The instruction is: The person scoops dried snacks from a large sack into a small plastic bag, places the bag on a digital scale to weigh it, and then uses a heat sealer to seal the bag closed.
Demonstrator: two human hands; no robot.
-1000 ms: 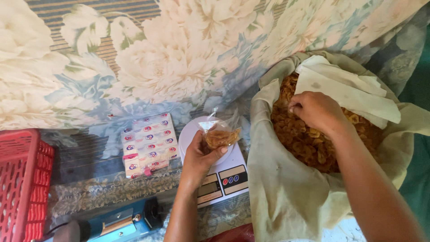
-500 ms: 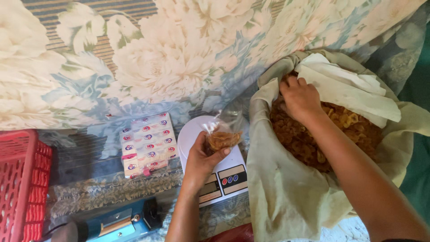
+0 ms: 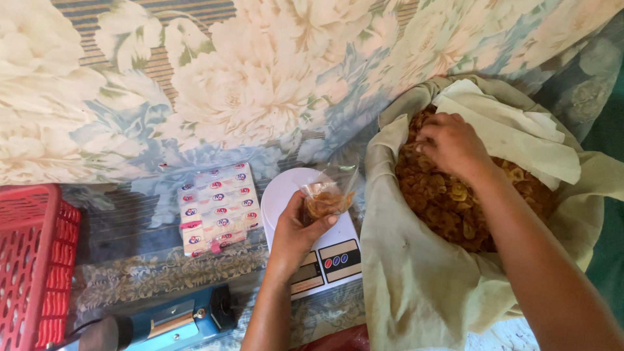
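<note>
My left hand (image 3: 296, 229) holds a small clear plastic bag (image 3: 327, 198) partly filled with brown fried snack pieces, upright on the round pan of a white digital scale (image 3: 325, 257). My right hand (image 3: 450, 143) reaches into a large beige cloth sack (image 3: 416, 286) at the right, fingers curled among the golden-brown snack pieces (image 3: 455, 201) inside. A folded pale liner (image 3: 513, 130) lies over the sack's far side.
A stack of small wrapped packets (image 3: 218, 207) lies left of the scale. A red plastic basket (image 3: 32, 266) stands at the far left. A blue heat sealer (image 3: 166, 322) lies at the bottom edge. Floral cloth (image 3: 260, 78) hangs behind.
My right hand has shifted left and toward the sack's near-left rim, digging among the snack pieces. My left hand keeps the small bag on the scale.
</note>
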